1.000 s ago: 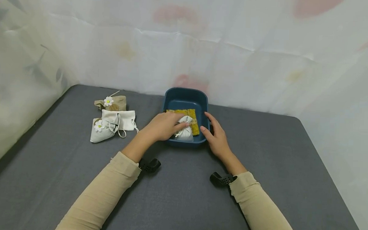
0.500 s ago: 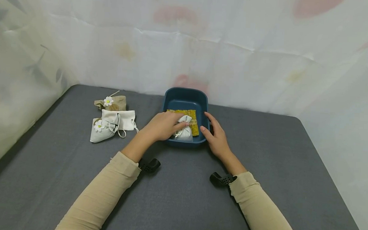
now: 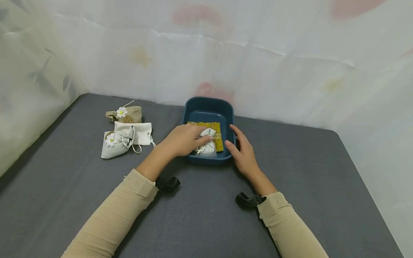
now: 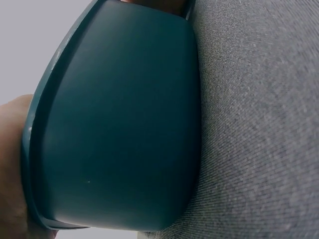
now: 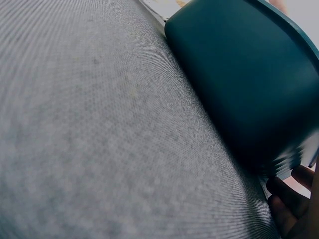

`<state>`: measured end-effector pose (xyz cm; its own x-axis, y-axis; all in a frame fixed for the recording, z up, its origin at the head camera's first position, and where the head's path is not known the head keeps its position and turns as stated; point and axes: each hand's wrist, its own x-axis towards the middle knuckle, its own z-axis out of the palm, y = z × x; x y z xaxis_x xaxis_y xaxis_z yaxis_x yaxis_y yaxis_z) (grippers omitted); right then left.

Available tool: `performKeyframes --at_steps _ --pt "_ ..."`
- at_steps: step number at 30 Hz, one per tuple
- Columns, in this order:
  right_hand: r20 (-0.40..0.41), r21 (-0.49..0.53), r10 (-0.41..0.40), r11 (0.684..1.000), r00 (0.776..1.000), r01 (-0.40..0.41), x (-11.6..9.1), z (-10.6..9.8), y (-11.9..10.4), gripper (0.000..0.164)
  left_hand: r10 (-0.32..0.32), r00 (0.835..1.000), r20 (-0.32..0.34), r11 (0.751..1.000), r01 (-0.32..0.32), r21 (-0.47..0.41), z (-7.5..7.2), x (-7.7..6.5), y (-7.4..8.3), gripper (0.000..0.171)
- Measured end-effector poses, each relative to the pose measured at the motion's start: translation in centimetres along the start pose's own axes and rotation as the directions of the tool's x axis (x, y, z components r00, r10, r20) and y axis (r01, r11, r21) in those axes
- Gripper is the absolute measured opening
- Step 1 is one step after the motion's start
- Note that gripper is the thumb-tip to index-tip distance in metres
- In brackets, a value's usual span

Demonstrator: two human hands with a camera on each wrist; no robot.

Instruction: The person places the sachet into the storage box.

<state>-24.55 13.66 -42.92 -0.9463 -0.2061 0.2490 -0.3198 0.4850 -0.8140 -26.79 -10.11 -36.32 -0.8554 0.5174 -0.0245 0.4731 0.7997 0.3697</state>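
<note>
Tabletop (image 3: 206, 220), bin (image 3: 208, 162) lengthwise toward backdrop (image 3: 263, 78)

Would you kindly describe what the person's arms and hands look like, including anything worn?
Plain beige cloth covers both arms: left sleeve and right sleeve. A black, curved, perforated device is at each wrist: left device, right device. The left hand and right hand are gloveless.

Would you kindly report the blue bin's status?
Left hand at white pouch inside blue bin, grip unclear. Right hand at bin's right side. Yellow piece behind pouch; no obstruction seen.
</note>
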Motion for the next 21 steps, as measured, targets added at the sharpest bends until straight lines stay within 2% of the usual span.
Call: performKeyframes --at_steps 21 --pt "-0.002 0.008 0.006 1.0 1.0 -0.006 0.07 0.06 0.04 0.058 -0.022 1.0 -0.015 1.0 0.022 0.003 0.33 0.16 0.16 0.055"
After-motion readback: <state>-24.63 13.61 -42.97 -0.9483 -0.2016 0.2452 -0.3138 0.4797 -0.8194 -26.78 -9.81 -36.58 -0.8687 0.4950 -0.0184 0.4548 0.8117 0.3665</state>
